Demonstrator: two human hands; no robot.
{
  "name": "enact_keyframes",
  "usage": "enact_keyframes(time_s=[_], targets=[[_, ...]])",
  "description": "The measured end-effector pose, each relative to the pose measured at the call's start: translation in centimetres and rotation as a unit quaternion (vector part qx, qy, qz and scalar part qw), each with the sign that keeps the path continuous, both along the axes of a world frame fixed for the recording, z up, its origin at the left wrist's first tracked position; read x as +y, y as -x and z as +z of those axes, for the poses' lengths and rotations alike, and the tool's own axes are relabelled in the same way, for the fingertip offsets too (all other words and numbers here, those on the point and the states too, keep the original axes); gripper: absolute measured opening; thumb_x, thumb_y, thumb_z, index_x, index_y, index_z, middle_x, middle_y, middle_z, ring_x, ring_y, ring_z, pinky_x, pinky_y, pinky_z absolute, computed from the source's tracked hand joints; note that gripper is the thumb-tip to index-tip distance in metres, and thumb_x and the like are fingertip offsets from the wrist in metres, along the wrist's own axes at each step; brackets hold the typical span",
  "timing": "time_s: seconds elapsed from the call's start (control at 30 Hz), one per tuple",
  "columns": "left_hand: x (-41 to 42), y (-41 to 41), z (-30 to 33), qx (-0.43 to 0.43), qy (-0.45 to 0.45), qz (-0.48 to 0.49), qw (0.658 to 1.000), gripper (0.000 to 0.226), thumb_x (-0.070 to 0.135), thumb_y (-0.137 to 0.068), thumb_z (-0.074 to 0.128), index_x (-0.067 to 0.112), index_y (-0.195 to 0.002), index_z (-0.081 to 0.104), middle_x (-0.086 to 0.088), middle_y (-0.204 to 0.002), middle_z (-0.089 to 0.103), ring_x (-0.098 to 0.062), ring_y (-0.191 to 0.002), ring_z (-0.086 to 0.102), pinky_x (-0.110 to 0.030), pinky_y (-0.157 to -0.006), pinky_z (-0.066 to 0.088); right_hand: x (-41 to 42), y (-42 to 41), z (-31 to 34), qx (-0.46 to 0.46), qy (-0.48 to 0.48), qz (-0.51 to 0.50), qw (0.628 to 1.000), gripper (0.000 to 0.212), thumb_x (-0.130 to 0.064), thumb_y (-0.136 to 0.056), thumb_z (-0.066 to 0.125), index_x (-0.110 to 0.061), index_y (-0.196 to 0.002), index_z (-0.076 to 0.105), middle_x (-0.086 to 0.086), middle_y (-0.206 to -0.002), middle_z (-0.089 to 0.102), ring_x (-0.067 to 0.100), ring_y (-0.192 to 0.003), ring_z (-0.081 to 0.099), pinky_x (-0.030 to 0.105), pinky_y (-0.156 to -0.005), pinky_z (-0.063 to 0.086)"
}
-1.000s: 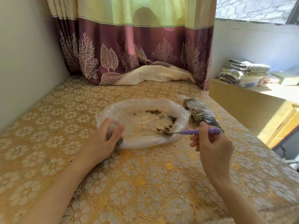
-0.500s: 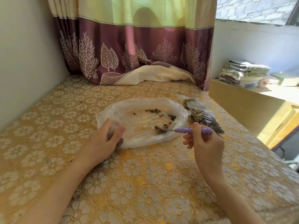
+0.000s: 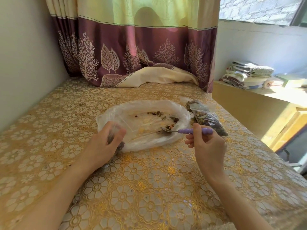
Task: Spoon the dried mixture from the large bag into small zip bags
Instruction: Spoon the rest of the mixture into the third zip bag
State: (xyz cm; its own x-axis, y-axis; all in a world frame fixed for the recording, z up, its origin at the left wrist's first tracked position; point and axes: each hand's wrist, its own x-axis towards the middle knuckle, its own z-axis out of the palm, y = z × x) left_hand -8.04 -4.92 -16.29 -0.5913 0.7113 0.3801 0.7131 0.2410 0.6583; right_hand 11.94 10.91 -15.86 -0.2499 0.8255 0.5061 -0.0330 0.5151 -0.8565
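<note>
Nearly done, by the look of it. Large bag (image 3: pixel 142 123) lies spread open mid-surface, toward the far edge, w/ only scattered bits of dried mixture (image 3: pixel 156 113) left inside. Filled small zip bags (image 3: pixel 206 118) piled just beside it, toward the right edge. Right hand (image 3: pixel 207 145) grips the purple-handled spoon (image 3: pixel 186 130), bowl down in the last crumbs. Left hand (image 3: pixel 103 145) holds another small bag (image 3: pixel 116 141) at the large bag's near-left rim, fingers curled round it; its fill level is mostly hidden. Left: scrape up remnants, top off, seal.

one large bag (image 3: pixel 116 112), one spoon (image 3: pixel 186 130), two hands, one pile of filled small bags (image 3: pixel 206 118), one curtain (image 3: pixel 132 47).
</note>
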Motion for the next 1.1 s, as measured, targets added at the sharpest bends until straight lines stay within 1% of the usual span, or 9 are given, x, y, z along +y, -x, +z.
enact_keyframes(time_s=[0.13,0.27,0.4,0.57,0.63,0.73,0.83,0.9,1.1], targets=[[-0.1,0.6,-0.4,0.006,0.015,0.007,1.000,0.047,0.072,-0.075,0.029,0.035,-0.096,0.049,-0.004,-0.061,0.056,-0.006,-0.050,0.044,-0.028,-0.050,0.031,0.2,0.3,-0.6,-0.042,-0.063,-0.022,0.997,0.024,-0.027,-0.095,0.054,-0.042,-0.078,0.063,0.000,-0.064,0.070,0.012,-0.052,0.062,0.037,-0.055,0.053],[0.0,0.5,-0.4,0.027,0.022,0.016,0.999,0.050,0.070,-0.075,0.028,0.032,-0.099,0.049,0.007,-0.050,0.044,-0.009,-0.048,0.040,-0.028,-0.049,0.028,0.8,0.5,-0.4,-0.027,-0.045,-0.038,0.998,0.027,-0.030,-0.095,0.054,-0.043,-0.073,0.062,-0.003,-0.068,0.071,0.013,-0.054,0.063,0.042,-0.058,0.054],[-0.1,0.4,-0.2,0.036,0.025,0.025,0.999,0.052,0.070,-0.075,0.027,0.030,-0.100,0.049,0.008,-0.052,0.038,-0.009,-0.048,0.039,-0.027,-0.048,0.029,1.4,1.4,-0.1,-0.042,-0.033,-0.039,0.998,0.028,-0.030,-0.096,0.053,-0.039,-0.071,0.062,0.009,-0.069,0.071,0.032,-0.056,0.062,0.053,-0.063,0.053],[-0.2,0.5,-0.2,0.040,0.034,0.024,0.998,0.055,0.071,-0.077,0.027,0.029,-0.104,0.050,0.006,-0.054,0.036,-0.011,-0.049,0.038,-0.028,-0.049,0.029,2.2,2.4,-0.3,-0.083,-0.046,-0.046,0.994,0.023,-0.025,-0.096,0.053,-0.022,-0.079,0.068,0.009,-0.067,0.069,0.028,-0.060,0.064,0.047,-0.064,0.055],[-0.2,0.5,-0.2,0.035,0.035,0.022,0.999,0.055,0.072,-0.077,0.027,0.031,-0.104,0.050,0.006,-0.054,0.036,-0.011,-0.049,0.039,-0.028,-0.049,0.029,2.6,2.6,-0.5,-0.072,-0.001,-0.035,0.997,0.021,-0.023,-0.096,0.054,-0.029,-0.081,0.068,0.002,-0.069,0.071,0.021,-0.063,0.067,0.041,-0.067,0.057],[-0.2,0.6,-0.2,0.027,0.034,0.019,0.999,0.057,0.074,-0.075,0.026,0.029,-0.102,0.050,0.004,-0.055,0.038,-0.010,-0.048,0.038,-0.028,-0.049,0.030,3.3,2.5,-1.0,-0.036,0.075,-0.017,0.996,0.018,-0.020,-0.095,0.056,-0.021,-0.089,0.072,-0.010,-0.070,0.071,0.005,-0.062,0.067,0.026,-0.069,0.058],[0.0,0.7,-0.2,0.002,0.027,0.015,1.000,0.062,0.073,-0.075,0.028,0.022,-0.101,0.050,-0.013,-0.066,0.054,-0.014,-0.054,0.044,-0.030,-0.053,0.035,3.6,2.3,-1.2,-0.003,0.122,0.002,0.993,0.020,-0.019,-0.095,0.055,-0.024,-0.084,0.071,-0.004,-0.075,0.074,0.008,-0.066,0.069,0.032,-0.074,0.057],[0.0,0.6,-0.1,-0.019,0.008,0.012,1.000,0.064,0.073,-0.074,0.031,0.018,-0.101,0.051,-0.017,-0.071,0.057,-0.014,-0.057,0.045,-0.030,-0.055,0.037,3.6,2.3,-1.1,0.017,0.142,0.010,0.990,0.020,-0.018,-0.095,0.054,-0.016,-0.087,0.072,-0.002,-0.077,0.075,0.010,-0.067,0.068,0.033,-0.073,0.058],[0.1,0.5,-0.1,-0.058,-0.020,-0.001,0.998,0.051,0.071,-0.071,0.042,0.029,-0.099,0.051,-0.003,-0.062,0.046,-0.004,-0.046,0.036,-0.024,-0.050,0.034,3.1,2.0,-0.5,0.060,0.160,0.042,0.984,0.021,-0.013,-0.096,0.052,-0.013,-0.086,0.070,0.001,-0.081,0.076,0.019,-0.072,0.066,0.026,-0.065,0.056]])
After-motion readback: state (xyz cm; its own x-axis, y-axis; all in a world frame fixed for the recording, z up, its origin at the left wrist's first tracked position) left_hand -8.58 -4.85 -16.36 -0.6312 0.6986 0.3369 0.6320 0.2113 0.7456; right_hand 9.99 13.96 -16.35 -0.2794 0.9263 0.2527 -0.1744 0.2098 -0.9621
